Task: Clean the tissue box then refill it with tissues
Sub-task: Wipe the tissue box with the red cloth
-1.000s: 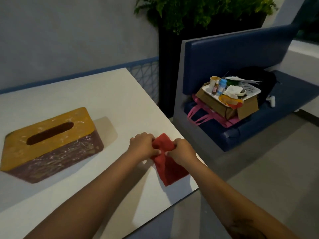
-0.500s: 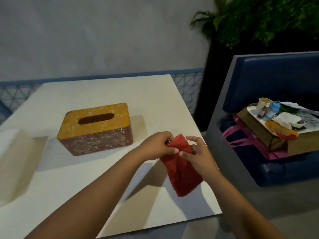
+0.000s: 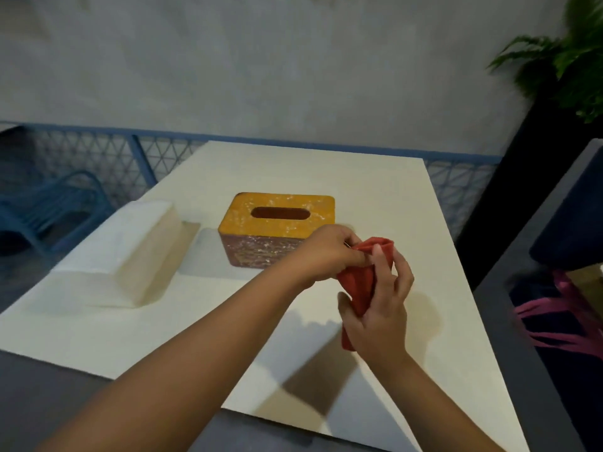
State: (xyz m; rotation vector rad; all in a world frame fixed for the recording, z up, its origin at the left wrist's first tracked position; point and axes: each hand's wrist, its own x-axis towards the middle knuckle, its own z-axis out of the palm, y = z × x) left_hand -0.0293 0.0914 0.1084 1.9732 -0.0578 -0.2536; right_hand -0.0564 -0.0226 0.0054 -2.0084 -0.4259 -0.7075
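Note:
A tissue box (image 3: 261,243) with a yellow lid, an oval slot and dark reddish sides stands near the middle of the white table (image 3: 385,197). A thick white stack of tissues (image 3: 130,252) lies to its left. Just right of the box and lifted off the table, both hands hold a red cloth (image 3: 362,282). My left hand (image 3: 329,252) pinches its top edge. My right hand (image 3: 381,308) grips the cloth lower down, with its fingers wrapped around it.
A blue mesh railing (image 3: 98,154) runs behind the table, with a blue chair (image 3: 49,210) beyond it at the left. A dark blue bench (image 3: 567,223) with pink bag straps (image 3: 567,324) stands at the right, a potted plant (image 3: 561,57) behind it.
The view has swung left, bringing the tissue stack into sight and the bench tray out of it. Both hands have lifted the red cloth and bunched it narrower.

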